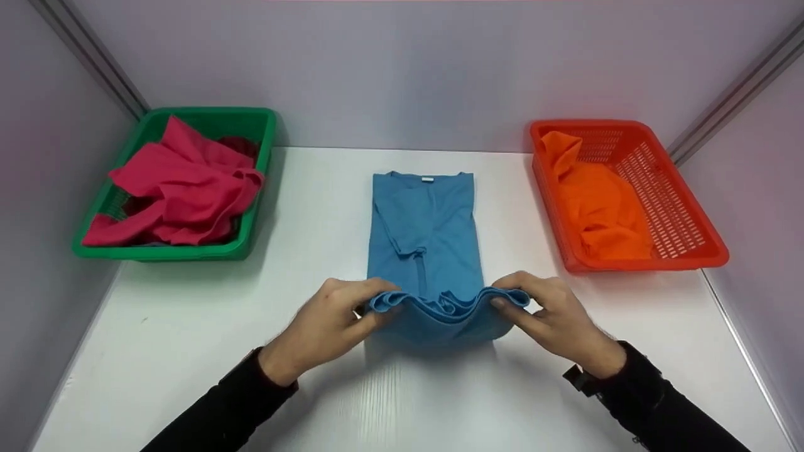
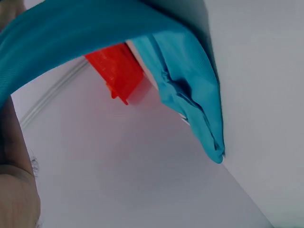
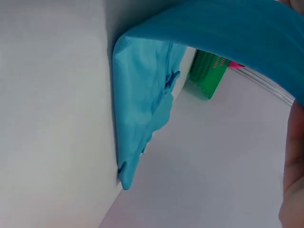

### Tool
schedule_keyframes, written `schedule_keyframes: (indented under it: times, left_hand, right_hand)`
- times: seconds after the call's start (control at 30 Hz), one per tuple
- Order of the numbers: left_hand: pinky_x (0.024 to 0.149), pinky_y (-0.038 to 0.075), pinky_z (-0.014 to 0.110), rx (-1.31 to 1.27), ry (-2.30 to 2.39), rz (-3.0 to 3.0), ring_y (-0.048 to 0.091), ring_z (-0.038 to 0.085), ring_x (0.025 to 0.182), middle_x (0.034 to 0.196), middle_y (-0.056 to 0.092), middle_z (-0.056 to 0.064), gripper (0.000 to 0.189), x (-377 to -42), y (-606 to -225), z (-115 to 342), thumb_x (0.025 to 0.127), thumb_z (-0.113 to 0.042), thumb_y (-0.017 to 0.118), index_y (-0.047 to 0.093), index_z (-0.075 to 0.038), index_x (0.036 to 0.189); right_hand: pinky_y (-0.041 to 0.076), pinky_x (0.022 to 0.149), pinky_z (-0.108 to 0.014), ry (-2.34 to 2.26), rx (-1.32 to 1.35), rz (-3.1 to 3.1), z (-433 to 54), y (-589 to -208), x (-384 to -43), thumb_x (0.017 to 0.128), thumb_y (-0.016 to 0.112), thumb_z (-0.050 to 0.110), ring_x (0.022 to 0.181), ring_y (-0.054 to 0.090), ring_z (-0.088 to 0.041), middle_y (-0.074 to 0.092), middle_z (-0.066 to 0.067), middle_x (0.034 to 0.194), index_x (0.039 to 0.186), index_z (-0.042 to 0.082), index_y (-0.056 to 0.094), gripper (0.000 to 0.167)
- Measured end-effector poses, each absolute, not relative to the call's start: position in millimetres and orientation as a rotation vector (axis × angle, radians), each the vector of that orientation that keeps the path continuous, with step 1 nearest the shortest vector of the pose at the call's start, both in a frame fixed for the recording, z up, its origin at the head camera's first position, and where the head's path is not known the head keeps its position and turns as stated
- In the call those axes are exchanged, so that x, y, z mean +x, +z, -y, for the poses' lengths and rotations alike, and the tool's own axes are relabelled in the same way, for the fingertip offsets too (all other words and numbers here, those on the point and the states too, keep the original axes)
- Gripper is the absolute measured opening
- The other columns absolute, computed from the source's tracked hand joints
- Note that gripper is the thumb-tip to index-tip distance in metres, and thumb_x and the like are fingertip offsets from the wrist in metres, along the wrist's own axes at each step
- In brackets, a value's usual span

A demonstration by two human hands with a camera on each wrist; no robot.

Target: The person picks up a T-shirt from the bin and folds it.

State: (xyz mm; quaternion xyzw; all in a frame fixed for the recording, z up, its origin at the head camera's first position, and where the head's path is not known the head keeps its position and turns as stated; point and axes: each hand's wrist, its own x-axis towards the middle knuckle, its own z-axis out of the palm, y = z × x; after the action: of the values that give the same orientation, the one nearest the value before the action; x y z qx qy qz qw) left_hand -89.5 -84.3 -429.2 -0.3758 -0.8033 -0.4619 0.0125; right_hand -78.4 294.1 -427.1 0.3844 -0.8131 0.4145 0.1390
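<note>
The blue T-shirt (image 1: 424,232) lies on the white surface (image 1: 188,326) between the green basket (image 1: 251,182) and orange basket (image 1: 691,251), sides already folded in (sleeves tucked). Left hand (image 1: 330,317) and right hand (image 1: 553,307) pinch its lifted hem; the lengthwise fold seems left.

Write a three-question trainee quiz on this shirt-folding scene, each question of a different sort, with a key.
1. True or false: both hands grip the blue shirt at its near edge.
2. Which basket holds the orange cloth? A green basket B orange basket C neither
3. Fill in: the pink cloth lies in the ___ basket.

Key: 1 true: left hand and right hand pinch the lifted hem. 2 B. 3 green.
</note>
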Motion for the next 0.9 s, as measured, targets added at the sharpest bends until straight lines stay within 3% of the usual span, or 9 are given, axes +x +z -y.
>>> schedule_keyframes:
  times: [0.1,0.3,0.43,0.53,0.6,0.67,0.73,0.8,0.9]
  left_hand:
    - [0.07,0.057,0.02,-1.044,-1.455,2.565,0.063,0.004,0.078,0.102,0.08,-0.002,0.018,-106,-434,80,0.114,-0.013,0.079,0.084,-0.014,0.131]
    - [0.066,0.047,0.021,-0.86,-1.388,2.713,0.055,0.007,0.072,0.098,0.077,0.0,0.02,-146,-447,70,0.116,-0.018,0.077,0.083,-0.012,0.134]
    - [0.071,0.049,0.027,-0.781,-1.315,2.829,0.057,0.012,0.078,0.106,0.081,0.004,0.024,-170,-458,65,0.117,-0.02,0.075,0.083,-0.01,0.137]
    - [0.079,0.057,0.035,-0.712,-1.274,2.899,0.066,0.018,0.086,0.117,0.086,0.008,0.027,-183,-466,62,0.118,-0.02,0.074,0.082,-0.009,0.141]
    - [0.09,0.065,0.042,-0.68,-1.216,2.934,0.077,0.023,0.1,0.129,0.087,0.011,0.031,-188,-469,61,0.118,-0.02,0.073,0.079,-0.009,0.146]
    - [0.105,0.068,0.049,-0.682,-1.114,2.964,0.082,0.031,0.123,0.145,0.083,0.016,0.039,-190,-473,61,0.118,-0.02,0.073,0.072,-0.007,0.155]
    - [0.121,0.063,0.055,-0.718,-0.97,2.995,0.074,0.038,0.148,0.165,0.071,0.02,0.051,-188,-475,62,0.118,-0.021,0.073,0.063,-0.005,0.166]
    - [0.131,0.056,0.06,-0.779,-0.839,3.017,0.06,0.044,0.163,0.179,0.056,0.024,0.064,-183,-476,64,0.118,-0.023,0.074,0.052,-0.002,0.174]
    - [0.136,0.049,0.064,-0.904,-0.704,3.035,0.048,0.049,0.172,0.188,0.042,0.026,0.072,-174,-474,67,0.117,-0.027,0.075,0.046,0.001,0.177]
  right_hand:
    - [0.065,0.088,-0.012,1.154,0.949,2.494,-292,-433,-90,0.101,0.086,-0.006,0.085,0.079,-0.012,0.088,-0.002,0.102,0.12,0.008,0.08,0.025]
    - [0.063,0.078,-0.024,1.091,0.636,2.811,-287,-446,-125,0.11,0.085,0.014,0.084,0.071,-0.015,0.084,-0.002,0.101,0.125,0.012,0.08,0.016]
    - [0.055,0.076,-0.028,0.987,0.572,2.903,-284,-459,-150,0.113,0.082,0.022,0.083,0.066,-0.018,0.081,-0.003,0.098,0.125,0.016,0.081,0.014]
    - [0.054,0.078,-0.036,0.909,0.53,2.96,-281,-466,-164,0.114,0.08,0.024,0.084,0.068,-0.023,0.082,-0.006,0.099,0.127,0.017,0.081,0.015]
    - [0.064,0.09,-0.044,0.867,0.497,3.009,-280,-469,-171,0.115,0.079,0.026,0.097,0.075,-0.031,0.086,-0.01,0.117,0.137,0.016,0.079,0.024]
    - [0.066,0.11,-0.056,0.817,0.489,3.059,-279,-471,-176,0.116,0.077,0.027,0.126,0.076,-0.038,0.081,-0.014,0.146,0.152,0.016,0.073,0.038]
    - [0.055,0.129,-0.069,0.761,0.494,3.105,-279,-471,-178,0.116,0.077,0.029,0.157,0.063,-0.041,0.064,-0.015,0.175,0.167,0.015,0.063,0.054]
    - [0.04,0.136,-0.08,0.69,0.515,3.151,-279,-470,-176,0.116,0.077,0.031,0.178,0.039,-0.042,0.042,-0.014,0.191,0.177,0.015,0.052,0.068]
    - [0.034,0.135,-0.086,0.578,0.583,3.196,-279,-470,-167,0.116,0.076,0.036,0.184,0.027,-0.044,0.03,-0.013,0.196,0.181,0.015,0.046,0.075]
